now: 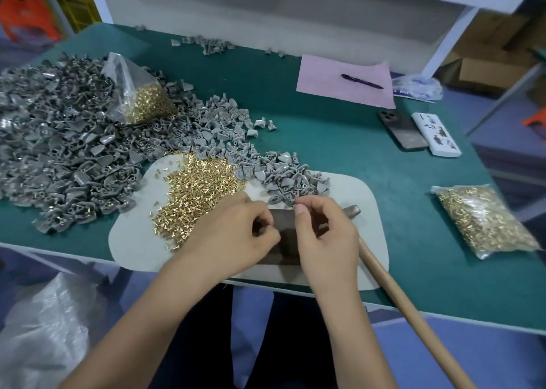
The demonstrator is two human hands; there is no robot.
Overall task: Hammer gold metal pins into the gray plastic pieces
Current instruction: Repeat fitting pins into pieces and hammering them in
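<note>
Both hands work close together over the dark flat metal block (285,235) that lies on the white rounded mat (360,193) at the near edge of the green counter (339,140). Left hand (233,232) has fingers curled, tips pinched at the block's left side; what it pinches is too small to tell. Right hand (322,235) likewise curled, thumb raised, fingertips over the block's right part; contents hidden. Likely judgement: a pin is being seated in a piece on the block, which serves as an anvil.

Loose heap of small gold metal pins (195,193) on the mat just left of the block, within easy reach of the left hand. Small gray plastic pieces (289,179) piled just behind the block; a far larger spread of them (59,152) runs off to the block's left. Wooden-handled hammer (393,288) lies unheld to the block's right, head beside the right hand, handle over the counter edge, ready to be picked up.

Clear bag of pins (141,99) far left behind the block; another sealed bag (484,220) well to its right
</note>
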